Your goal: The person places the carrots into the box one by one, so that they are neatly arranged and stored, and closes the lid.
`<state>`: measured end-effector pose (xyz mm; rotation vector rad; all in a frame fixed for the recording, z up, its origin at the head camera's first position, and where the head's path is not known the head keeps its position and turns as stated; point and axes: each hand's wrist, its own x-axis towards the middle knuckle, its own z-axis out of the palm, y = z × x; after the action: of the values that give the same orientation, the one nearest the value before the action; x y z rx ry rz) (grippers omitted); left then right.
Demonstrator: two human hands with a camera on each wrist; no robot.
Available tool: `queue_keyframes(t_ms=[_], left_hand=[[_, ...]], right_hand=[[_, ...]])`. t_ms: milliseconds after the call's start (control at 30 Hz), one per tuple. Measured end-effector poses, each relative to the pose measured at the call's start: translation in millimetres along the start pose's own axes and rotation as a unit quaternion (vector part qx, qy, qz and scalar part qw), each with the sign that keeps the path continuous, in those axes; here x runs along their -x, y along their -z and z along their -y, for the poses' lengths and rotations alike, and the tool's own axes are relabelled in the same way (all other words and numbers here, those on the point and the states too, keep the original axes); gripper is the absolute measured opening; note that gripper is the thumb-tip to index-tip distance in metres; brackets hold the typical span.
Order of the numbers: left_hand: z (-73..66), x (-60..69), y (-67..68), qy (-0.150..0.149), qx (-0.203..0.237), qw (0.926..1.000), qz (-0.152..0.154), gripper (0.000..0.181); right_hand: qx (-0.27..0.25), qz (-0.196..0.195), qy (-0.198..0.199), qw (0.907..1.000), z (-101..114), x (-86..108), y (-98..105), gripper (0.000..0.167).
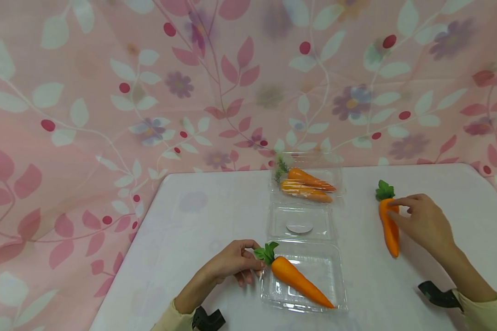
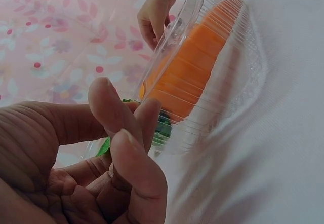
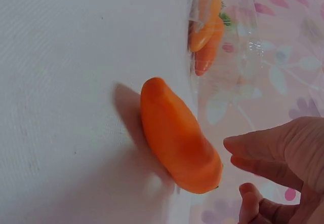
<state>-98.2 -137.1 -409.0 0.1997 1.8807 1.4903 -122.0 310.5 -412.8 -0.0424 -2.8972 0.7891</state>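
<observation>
An orange carrot (image 1: 301,281) with green leaves lies diagonally in an open clear plastic box (image 1: 340,257), its leaves over the left rim. My left hand (image 1: 236,262) is at that rim, thumb and index finger loosely around the leaf tips. In the left wrist view, the left hand's fingers (image 2: 139,163) are spread beside the box wall, hiding part of the leaves. Over a second carrot (image 1: 389,230) on the table's right, my right hand (image 1: 426,223) hovers. The right wrist view shows a gap between the right hand's fingertips (image 3: 234,145) and this carrot.
Behind the open box, its lid (image 1: 279,220) lies folded back with an oval label. Farther back, another clear box (image 1: 339,177) with several carrots stands near the table's far edge. A floral cloth (image 1: 240,115) hangs behind the white table (image 1: 203,211).
</observation>
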Motion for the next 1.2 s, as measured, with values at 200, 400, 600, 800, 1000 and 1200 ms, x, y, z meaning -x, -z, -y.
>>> queue_keyframes(t_ms=[200, 400, 600, 800, 1000, 1200], left_hand=[[1.1, 0.0, 0.3, 0.0, 0.002, 1.0, 0.001, 0.022], [1.7, 0.0, 0.5, 0.002, 0.002, 1.0, 0.002, 0.022], [1.1, 0.2, 0.7, 0.002, 0.004, 1.0, 0.004, 0.023], [0.5, -0.5, 1.3, 0.002, 0.002, 1.0, 0.005, 0.022], [0.4, -0.4, 1.3, 0.0, 0.003, 1.0, 0.007, 0.022], [-0.2, 0.0, 0.8, 0.001, 0.004, 1.0, 0.007, 0.022]], right_hand=[[0.035, -0.007, -0.045, 0.9984, 0, 2.3, -1, 0.043], [0.07, -0.008, -0.041, 0.9967, -4, 3.4, -4, 0.05], [0.072, 0.032, -0.057, 0.9953, -4, 2.4, -6, 0.065], [0.058, 0.07, -0.069, 0.9935, -7, -0.1, -6, 0.079], [0.021, 0.134, -0.085, 0.9871, -15, -4.7, 1, 0.087], [0.029, 0.147, -0.093, 0.9843, -15, -5.3, 6, 0.084]])
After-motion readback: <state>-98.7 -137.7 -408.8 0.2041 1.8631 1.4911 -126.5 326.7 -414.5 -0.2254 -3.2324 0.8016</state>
